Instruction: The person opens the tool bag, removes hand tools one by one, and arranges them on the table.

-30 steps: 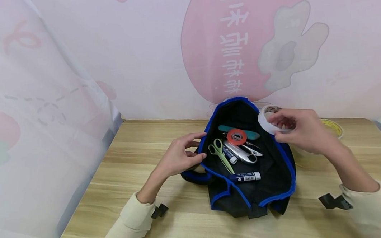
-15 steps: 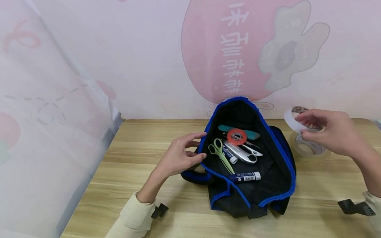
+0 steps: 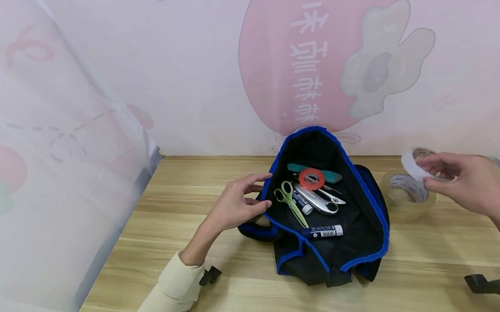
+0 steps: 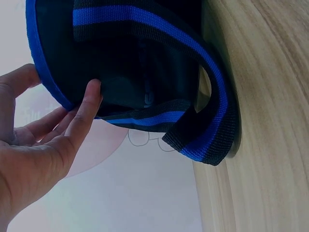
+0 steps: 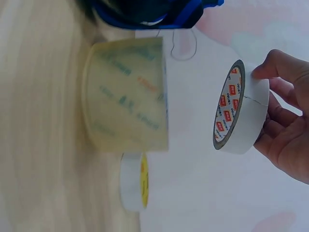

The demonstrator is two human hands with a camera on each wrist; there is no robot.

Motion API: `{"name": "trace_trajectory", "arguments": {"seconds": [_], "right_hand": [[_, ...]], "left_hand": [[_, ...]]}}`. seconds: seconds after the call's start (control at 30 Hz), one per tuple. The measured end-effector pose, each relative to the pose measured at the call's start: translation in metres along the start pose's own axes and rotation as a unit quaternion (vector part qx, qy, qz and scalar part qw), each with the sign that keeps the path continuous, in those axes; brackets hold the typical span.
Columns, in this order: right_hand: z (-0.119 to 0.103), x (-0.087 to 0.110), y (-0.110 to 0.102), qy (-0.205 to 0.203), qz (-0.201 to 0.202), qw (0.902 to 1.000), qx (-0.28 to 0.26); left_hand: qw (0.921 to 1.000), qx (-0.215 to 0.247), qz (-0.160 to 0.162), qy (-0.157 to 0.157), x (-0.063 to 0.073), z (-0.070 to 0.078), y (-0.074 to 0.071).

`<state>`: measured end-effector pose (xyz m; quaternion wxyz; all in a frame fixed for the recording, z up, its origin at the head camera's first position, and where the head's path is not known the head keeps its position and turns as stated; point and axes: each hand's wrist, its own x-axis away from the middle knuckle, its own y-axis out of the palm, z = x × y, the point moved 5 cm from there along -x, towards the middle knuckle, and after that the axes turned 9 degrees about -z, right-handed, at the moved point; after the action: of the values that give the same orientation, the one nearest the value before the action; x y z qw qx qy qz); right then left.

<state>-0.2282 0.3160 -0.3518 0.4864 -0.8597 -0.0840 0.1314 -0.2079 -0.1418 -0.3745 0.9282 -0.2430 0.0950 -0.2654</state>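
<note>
A black tool bag with blue trim (image 3: 383, 244) lies open on the table. My left hand (image 3: 235, 206) pinches its left rim, fingers on either side of the edge in the left wrist view. Inside the bag are green scissors (image 3: 291, 203), a silver utility knife (image 3: 318, 200), a red tape roll (image 3: 312, 178), a teal-handled tool (image 3: 331, 175) and glue sticks (image 3: 322, 232). My right hand (image 3: 468, 182) holds a white tape roll (image 3: 412, 166) in the air right of the bag, thumb and fingers on its band. Below it stands a wide clear tape roll (image 3: 410, 209).
Behind the clear roll sits another white tape roll with a yellow label (image 5: 133, 183), seen in the right wrist view. The bag's striped strap (image 4: 217, 106) loops out on its left side onto the wooden table (image 3: 171, 193). A printed curtain (image 3: 187, 84) hangs behind.
My right hand has carried the white tape roll rightward, away from over the bag's right rim, uncovering the clear roll. My left hand stays on the bag's rim.
</note>
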Motion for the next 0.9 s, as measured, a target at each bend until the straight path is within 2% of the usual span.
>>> {"name": "trace_trajectory", "arguments": {"seconds": [0.27,0.33,0.47,0.57,0.9], "right_hand": [[0.019,0.012,-0.001,-0.066,0.033,0.9972,-0.01],[0.025,0.015,0.0,-0.054,0.033,0.998,-0.011],[0.04,0.021,0.003,0.008,0.012,0.9998,-0.01],[0.05,0.026,0.005,0.035,0.001,0.9994,-0.003],[0.075,0.032,0.012,0.031,-0.02,0.9993,-0.006]], "left_hand": [[1.0,-0.002,0.0,-0.005,-0.001,-0.002,0.0],[1.0,-0.003,0.001,-0.005,-0.001,-0.002,0.0],[1.0,-0.005,0.002,-0.006,-0.001,-0.002,0.0],[1.0,-0.005,0.001,-0.006,-0.002,-0.002,0.001],[1.0,-0.005,-0.002,-0.005,0.0,-0.002,0.0]]}}
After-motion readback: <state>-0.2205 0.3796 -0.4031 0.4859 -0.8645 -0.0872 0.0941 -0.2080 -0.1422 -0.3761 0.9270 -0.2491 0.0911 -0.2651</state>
